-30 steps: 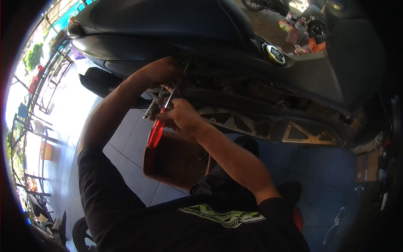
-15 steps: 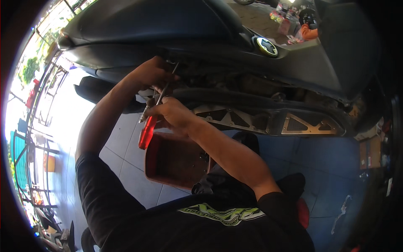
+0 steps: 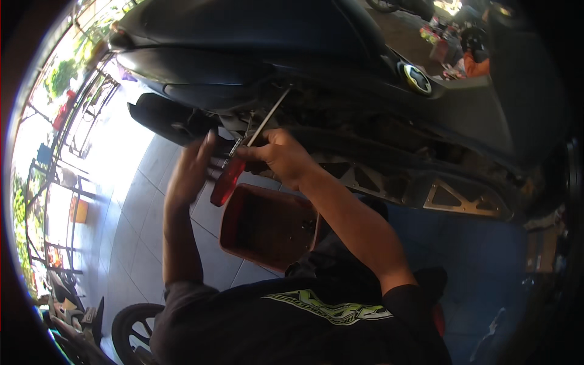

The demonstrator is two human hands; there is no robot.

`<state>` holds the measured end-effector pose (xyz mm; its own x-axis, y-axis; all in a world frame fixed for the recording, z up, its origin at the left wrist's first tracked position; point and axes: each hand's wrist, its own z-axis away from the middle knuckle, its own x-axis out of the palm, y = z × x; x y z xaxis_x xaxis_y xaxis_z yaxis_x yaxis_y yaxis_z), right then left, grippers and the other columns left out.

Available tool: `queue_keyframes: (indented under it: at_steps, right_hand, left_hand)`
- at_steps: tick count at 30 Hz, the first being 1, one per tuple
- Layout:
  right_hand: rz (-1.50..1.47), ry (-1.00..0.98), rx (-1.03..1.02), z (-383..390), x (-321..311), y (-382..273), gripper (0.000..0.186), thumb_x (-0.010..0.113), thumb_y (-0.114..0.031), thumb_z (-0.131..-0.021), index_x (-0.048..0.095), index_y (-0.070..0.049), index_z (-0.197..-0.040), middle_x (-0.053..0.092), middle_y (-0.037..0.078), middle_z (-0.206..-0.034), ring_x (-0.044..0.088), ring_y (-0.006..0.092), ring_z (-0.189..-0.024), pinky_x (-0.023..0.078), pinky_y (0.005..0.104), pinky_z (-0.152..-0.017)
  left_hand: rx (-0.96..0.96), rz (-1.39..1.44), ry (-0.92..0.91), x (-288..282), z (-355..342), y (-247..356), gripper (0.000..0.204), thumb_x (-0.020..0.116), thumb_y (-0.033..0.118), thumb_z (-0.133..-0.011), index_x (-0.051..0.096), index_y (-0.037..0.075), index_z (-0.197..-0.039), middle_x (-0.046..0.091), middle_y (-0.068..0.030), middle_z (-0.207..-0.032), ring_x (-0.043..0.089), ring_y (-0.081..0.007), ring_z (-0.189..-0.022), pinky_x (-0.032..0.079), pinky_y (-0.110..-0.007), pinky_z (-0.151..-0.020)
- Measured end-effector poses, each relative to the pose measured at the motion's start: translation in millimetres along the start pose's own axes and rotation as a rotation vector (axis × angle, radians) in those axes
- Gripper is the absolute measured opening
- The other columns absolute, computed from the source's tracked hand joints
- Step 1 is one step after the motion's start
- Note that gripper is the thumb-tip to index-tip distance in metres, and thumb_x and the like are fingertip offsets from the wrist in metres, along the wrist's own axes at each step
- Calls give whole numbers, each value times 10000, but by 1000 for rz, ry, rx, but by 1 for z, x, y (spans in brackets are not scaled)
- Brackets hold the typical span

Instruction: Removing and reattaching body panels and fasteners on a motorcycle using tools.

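Note:
My right hand [image 3: 281, 156] is closed around a screwdriver [image 3: 230, 177] with a red handle. Its metal shaft slants up to the right into the dark underside of a black scooter [image 3: 255, 36]. My left hand [image 3: 191, 163] is raised just left of the red handle, below the scooter's body, with its fingers stretched out and nothing in them. It looks blurred. I cannot tell whether it touches the handle.
A reddish-brown tray [image 3: 267, 226] lies on the tiled floor under my hands. The scooter's black exhaust [image 3: 159, 119] juts out at the left, and metal footrest plates [image 3: 453, 202] run along the right. A wheel [image 3: 129, 322] is at the bottom left. Railings and bright daylight fill the far left.
My left hand has dropped from the scooter's underside to beside the screwdriver handle. The right hand and screwdriver have shifted slightly, and the view has tilted.

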<state>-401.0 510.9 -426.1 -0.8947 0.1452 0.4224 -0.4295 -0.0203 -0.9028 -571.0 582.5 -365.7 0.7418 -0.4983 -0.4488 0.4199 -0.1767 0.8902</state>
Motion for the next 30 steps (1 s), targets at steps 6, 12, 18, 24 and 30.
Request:
queue_keyframes:
  at_steps: [6,12,18,24,30]
  right_hand:
    - [16,-68,-36,-5,0,12,167,728,-152,-822,683,-16,-908,650,33,-779,565,98,-706,448,248,-686]
    - [31,-118,-56,-5,-4,14,137,701,-100,-856,670,-8,-953,674,48,-848,629,96,-770,495,226,-679]
    - [6,-70,-17,-5,-4,10,178,653,-177,-913,669,-2,-936,671,52,-832,624,98,-754,495,240,-687]
    - [-28,-69,-17,-11,-3,19,359,536,-319,-982,670,2,-896,661,64,-789,608,113,-696,485,252,-660]
    - [278,38,-188,-23,4,22,341,552,-261,-958,643,5,-765,620,103,-661,608,154,-610,477,340,-580]
  left_hand:
    - [-515,1103,-191,14,35,-65,546,517,426,-976,565,-78,-1179,673,-124,-779,587,-196,-459,424,-212,-364]
    - [-73,204,45,42,42,-49,453,548,353,-962,584,-81,-1084,596,-69,-714,531,-92,-514,375,-202,-362]
    - [-402,766,-116,28,40,-29,405,559,316,-951,595,-77,-1043,533,-21,-622,470,-66,-456,306,-202,-358]
    - [14,63,134,42,43,-38,399,616,351,-927,642,-43,-874,530,-14,-593,411,-39,-436,283,-207,-389]
    - [38,-4,63,31,32,-45,410,586,384,-957,651,-15,-890,549,-12,-583,386,-36,-392,272,-209,-364]
